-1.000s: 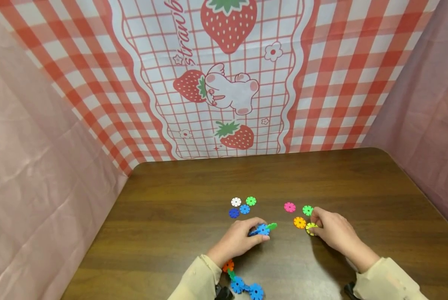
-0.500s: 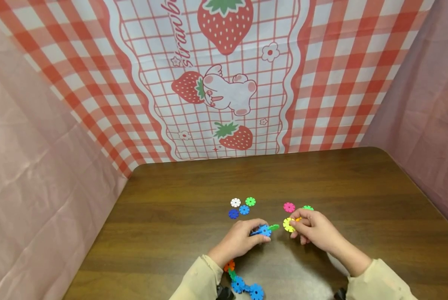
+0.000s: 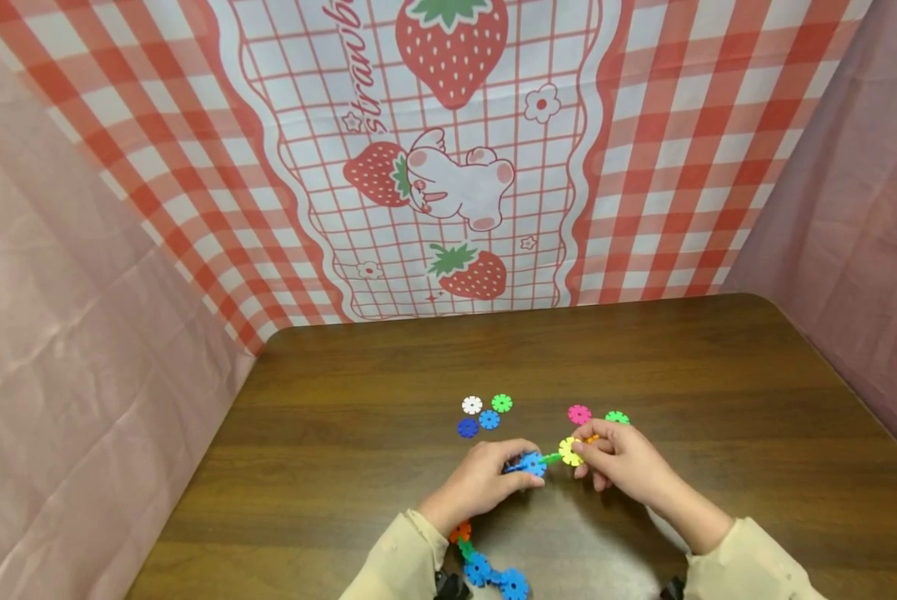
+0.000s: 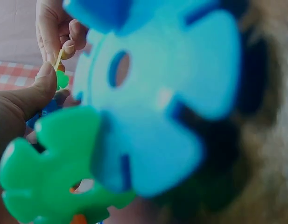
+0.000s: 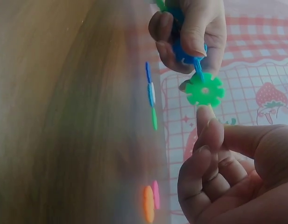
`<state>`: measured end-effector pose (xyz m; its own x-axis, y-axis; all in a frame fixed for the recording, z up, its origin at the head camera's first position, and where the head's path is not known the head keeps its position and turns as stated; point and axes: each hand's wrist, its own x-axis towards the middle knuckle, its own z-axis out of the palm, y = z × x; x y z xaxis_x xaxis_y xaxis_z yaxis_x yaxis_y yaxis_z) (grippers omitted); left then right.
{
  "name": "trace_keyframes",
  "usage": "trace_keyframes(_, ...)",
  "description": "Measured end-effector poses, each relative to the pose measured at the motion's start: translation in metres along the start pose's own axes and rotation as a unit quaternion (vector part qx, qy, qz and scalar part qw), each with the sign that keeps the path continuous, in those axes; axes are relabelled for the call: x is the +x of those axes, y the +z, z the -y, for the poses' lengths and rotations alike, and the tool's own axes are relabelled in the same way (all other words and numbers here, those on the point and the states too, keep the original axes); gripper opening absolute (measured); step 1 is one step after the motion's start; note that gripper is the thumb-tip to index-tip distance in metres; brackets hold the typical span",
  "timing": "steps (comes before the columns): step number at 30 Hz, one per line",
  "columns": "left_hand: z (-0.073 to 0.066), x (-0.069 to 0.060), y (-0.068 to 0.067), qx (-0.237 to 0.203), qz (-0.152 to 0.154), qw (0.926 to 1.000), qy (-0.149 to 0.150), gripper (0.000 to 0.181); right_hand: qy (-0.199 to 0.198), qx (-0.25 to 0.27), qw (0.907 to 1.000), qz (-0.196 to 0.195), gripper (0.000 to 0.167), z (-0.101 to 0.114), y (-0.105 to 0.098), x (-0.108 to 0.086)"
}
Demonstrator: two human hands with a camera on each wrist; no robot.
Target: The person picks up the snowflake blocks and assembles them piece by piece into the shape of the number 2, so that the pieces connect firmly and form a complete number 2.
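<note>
My left hand (image 3: 486,477) grips a chain of notched plastic discs by a blue disc (image 3: 534,465). A green disc (image 5: 205,90) sticks out from the blue one towards the right. Between thumb and finger my right hand (image 3: 628,462) pinches a yellow disc (image 3: 569,452), its edge meeting the green disc's edge. Whether the notches interlock I cannot tell. The chain's other end, with an orange disc (image 3: 459,532) and blue discs (image 3: 513,584), hangs by the left wrist. Large and blurred in the left wrist view are a blue disc (image 4: 158,93) and a green disc (image 4: 50,168) of the chain.
On the brown table (image 3: 358,375) lie a white disc (image 3: 472,405), a green disc (image 3: 502,403) and two blue ones beyond the left hand. A pink disc (image 3: 579,414), a green disc (image 3: 617,417) and a partly hidden orange disc (image 3: 593,439) lie by the right hand.
My right hand has lifted the yellow disc off the table and carried it left to the green disc at the chain's end. The left hand has barely moved.
</note>
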<state>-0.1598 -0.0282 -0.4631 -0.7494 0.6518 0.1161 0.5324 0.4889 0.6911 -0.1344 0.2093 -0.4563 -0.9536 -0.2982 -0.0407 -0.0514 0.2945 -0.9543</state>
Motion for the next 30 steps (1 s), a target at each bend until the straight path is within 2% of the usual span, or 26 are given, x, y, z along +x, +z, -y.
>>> trace_keyframes(7,0.001,0.001,0.002,0.024,0.01,0.9996,0.013,0.022,0.018,0.041,0.999,0.0,0.018,0.001,0.009,0.001)
trace_keyframes(15,-0.001,0.0,0.0,0.037,0.0,0.9993,-0.003,0.026,0.019,0.075,0.997,0.007,0.019,-0.001,0.012,0.003)
trace_keyframes(20,-0.006,-0.006,-0.008,0.031,-0.012,0.9994,-0.015,0.04,0.023,0.103,0.9943,0.014,0.023,-0.004,0.012,0.003)
trace_keyframes(23,-0.01,-0.012,-0.013,0.041,-0.053,0.9978,0.005,0.041,0.021,0.112,0.9934,0.011,0.023,-0.006,0.012,0.003)
trace_keyframes(27,-0.018,-0.017,-0.014,0.05,-0.156,0.9847,0.06,0.019,0.022,0.118,0.9928,0.005,0.022,-0.007,0.012,0.003)
trace_keyframes(29,-0.025,-0.019,-0.011,0.029,-0.173,0.981,0.083,0.01,0.014,0.125,0.992,0.007,0.021,-0.006,0.013,0.004)
trace_keyframes(30,-0.029,-0.02,-0.009,0.017,-0.161,0.9833,0.084,0.01,0.008,0.131,0.9914,0.008,0.019,-0.006,0.013,0.004)
